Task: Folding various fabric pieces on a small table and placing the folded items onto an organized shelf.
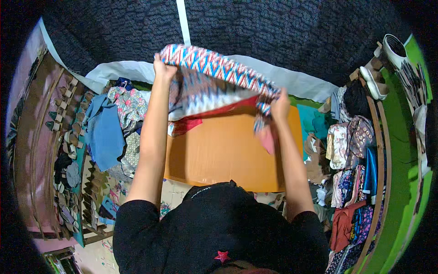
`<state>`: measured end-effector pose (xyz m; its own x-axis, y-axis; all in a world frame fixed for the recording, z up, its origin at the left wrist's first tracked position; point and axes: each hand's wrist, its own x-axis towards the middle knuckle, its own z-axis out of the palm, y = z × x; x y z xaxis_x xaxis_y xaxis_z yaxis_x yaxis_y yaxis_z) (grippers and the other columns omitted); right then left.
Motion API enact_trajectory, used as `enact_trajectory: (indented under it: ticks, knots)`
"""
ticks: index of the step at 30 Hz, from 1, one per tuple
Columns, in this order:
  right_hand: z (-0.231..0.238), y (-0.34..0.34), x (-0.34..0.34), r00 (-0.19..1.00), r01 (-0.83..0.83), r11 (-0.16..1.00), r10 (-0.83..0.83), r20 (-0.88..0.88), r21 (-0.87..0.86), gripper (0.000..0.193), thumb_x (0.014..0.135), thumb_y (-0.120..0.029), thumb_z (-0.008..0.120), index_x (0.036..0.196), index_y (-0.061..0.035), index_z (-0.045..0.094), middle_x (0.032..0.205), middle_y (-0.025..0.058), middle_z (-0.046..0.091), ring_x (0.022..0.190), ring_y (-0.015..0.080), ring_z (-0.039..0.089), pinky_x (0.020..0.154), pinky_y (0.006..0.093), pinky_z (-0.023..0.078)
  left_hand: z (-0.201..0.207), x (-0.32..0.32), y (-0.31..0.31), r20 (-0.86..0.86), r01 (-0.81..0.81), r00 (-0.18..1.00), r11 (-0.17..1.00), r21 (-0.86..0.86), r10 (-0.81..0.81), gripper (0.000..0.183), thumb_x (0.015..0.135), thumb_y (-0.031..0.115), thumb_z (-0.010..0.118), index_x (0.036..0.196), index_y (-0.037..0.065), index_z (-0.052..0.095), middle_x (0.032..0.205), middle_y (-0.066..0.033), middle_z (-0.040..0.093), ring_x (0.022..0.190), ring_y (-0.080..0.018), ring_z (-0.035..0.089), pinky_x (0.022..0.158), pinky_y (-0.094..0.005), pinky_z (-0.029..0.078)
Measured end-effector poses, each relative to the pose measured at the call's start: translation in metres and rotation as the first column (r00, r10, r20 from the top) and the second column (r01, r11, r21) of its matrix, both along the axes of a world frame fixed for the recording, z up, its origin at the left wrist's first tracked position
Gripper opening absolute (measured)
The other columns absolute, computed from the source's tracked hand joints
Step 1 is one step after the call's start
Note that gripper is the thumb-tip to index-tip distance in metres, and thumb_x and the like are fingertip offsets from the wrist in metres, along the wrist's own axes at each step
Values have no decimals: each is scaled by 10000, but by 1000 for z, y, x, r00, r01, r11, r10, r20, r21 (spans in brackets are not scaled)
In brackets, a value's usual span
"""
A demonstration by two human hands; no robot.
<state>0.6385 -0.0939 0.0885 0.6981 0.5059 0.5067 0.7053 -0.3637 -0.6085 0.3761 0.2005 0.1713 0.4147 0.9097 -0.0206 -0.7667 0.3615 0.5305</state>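
Observation:
Both my arms reach forward, holding a zigzag-patterned cloth (210, 60) in red, blue and white above an orange-brown tabletop (228, 150). My left hand (164, 69) is closed on its upper left corner. At the lower right end, my right hand (280, 108) grips the cloth, with a bunched part and a pinkish tip dangling below. The cloth's middle hangs slack between the hands, its paler inner side and a red lower edge showing, partly blurred. I cannot make out what kind of cloth item it is.
A blue garment (104, 132) and a floral cloth (127, 106) lie left of the table. On the right are folded clothes (349, 182) in stacks and a pair of white shoes (374, 84). A dark patterned curtain (273, 32) hangs at the back.

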Motion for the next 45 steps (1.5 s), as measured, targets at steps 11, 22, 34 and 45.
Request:
enact_trajectory:
  ticks: [11, 22, 34, 45]
  knots:
    - [116, -50, -7, 910, -33, 929, -124, 394, 369, 243, 613, 42, 514, 840, -45, 535, 753, 109, 499, 668, 275, 493, 584, 325, 388, 89, -49, -66, 83, -116, 992, 961, 250, 98, 471, 880, 374, 243, 1081, 1, 452, 1100, -144, 491, 1006, -266, 477, 879, -417, 355]
    - [-71, -168, -61, 958, -285, 880, 246, -148, -380, 301, 585, 61, 488, 836, -81, 576, 897, 122, 561, 859, 301, 520, 724, 362, 416, -180, -135, -169, -837, -518, 521, 841, -156, 166, 381, 834, 118, 381, 1192, 1, 318, 1122, -161, 440, 968, -271, 489, 794, -421, 431]
    - [-125, -259, -107, 978, -209, 900, 187, -96, -381, 363, 502, 108, 448, 827, -11, 557, 819, 153, 522, 822, 338, 475, 729, 364, 385, -263, -237, -150, -446, -314, 888, 856, -411, 112, 392, 854, 276, 316, 1123, 15, 431, 1125, -165, 469, 1001, -326, 475, 847, -507, 373]
    - [-126, -281, -171, 240, 822, 397, -891, -385, -408, 358, 680, -104, 583, 1022, -56, 491, 955, 184, 518, 913, 320, 479, 789, 456, 376, -224, -249, -223, -137, 154, 966, 913, -378, -220, 443, 855, 380, 366, 1134, 40, 422, 1122, -110, 487, 1024, -256, 473, 887, -446, 361]
